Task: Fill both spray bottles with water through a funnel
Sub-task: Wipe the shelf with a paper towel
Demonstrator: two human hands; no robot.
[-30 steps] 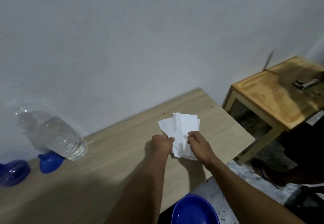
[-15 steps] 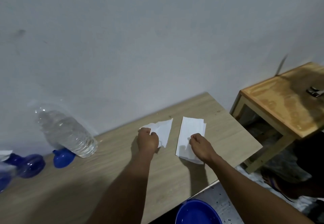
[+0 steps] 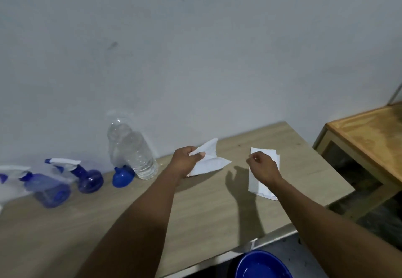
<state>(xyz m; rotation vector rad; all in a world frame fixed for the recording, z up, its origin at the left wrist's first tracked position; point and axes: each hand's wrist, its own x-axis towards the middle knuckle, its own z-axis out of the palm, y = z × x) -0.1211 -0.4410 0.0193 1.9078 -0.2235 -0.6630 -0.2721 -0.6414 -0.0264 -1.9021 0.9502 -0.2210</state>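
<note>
The left hand (image 3: 187,161) pinches a white tissue (image 3: 210,160) between thumb and fingers. The sheet is lifted off the table (image 3: 206,223), its corners fanning out to the right. The right hand (image 3: 263,168) is over a second tissue (image 3: 254,185) that lies flat. Its fingers curl downward, and I cannot tell whether they grip the sheet or only hover.

A bare strip of tabletop lies between the hands and runs back along the forearms to the near edge. Left of the left hand, by the wall, stands a clear bottle (image 3: 132,153) with a blue funnel (image 3: 123,176) just beside its base. Further left are a spray bottle (image 3: 89,178) and a second sprayer (image 3: 50,190), both with trigger heads on.

Right of the right hand the table's side edge is near. Across a gap stands a wooden stand (image 3: 369,138). A blue basin (image 3: 261,265) sits below the near edge, under the right forearm.
</note>
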